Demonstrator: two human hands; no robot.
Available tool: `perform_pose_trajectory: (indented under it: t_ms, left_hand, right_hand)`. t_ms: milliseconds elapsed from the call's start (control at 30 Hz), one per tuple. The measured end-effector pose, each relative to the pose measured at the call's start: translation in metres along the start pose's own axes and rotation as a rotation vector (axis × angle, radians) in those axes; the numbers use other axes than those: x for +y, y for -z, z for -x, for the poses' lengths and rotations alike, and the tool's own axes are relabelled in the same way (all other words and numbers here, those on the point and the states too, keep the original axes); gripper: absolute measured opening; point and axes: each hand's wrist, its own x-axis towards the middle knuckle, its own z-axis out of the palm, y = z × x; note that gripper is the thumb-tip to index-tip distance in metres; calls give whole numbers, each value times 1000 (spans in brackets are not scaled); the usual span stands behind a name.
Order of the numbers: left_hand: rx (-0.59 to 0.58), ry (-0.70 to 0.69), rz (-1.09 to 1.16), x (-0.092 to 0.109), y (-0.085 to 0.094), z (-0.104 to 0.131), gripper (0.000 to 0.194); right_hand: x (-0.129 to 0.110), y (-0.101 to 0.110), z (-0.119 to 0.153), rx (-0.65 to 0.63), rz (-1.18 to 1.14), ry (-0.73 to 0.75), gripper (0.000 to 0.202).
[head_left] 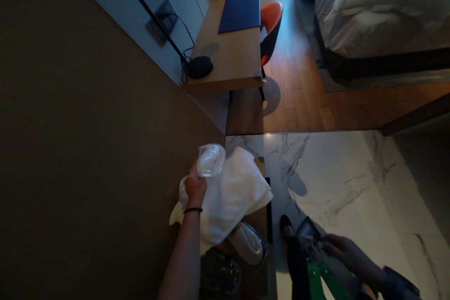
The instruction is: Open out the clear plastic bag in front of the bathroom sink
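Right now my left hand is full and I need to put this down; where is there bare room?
Bare patches: the desk between the lamp base and the blue pad, and the marble floor right of the towel. It is crowded under the left hand gripping the clear cup, and by the right hand.

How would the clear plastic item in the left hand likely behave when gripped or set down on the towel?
The clear plastic item looks thin and crinkled, so it probably flexes or crushes under a firm grip. The left hand lifts it alone, suggesting it is light. Its glossy surface may be slippery. On the soft, rumpled white towel it could tip or slide.
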Motion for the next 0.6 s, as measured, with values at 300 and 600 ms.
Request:
perform_pose_trajectory:
  t_ms: [300, 600]
  left_hand:
    - [-1052, 384, 990, 264, -96, 199, 54]
    - [-1480, 433, 812, 399, -208, 437, 43]
  right_hand:
    - [-126, 128, 58, 168, -598, 302, 76]
    - [27, 294, 239, 874, -923, 384, 41]
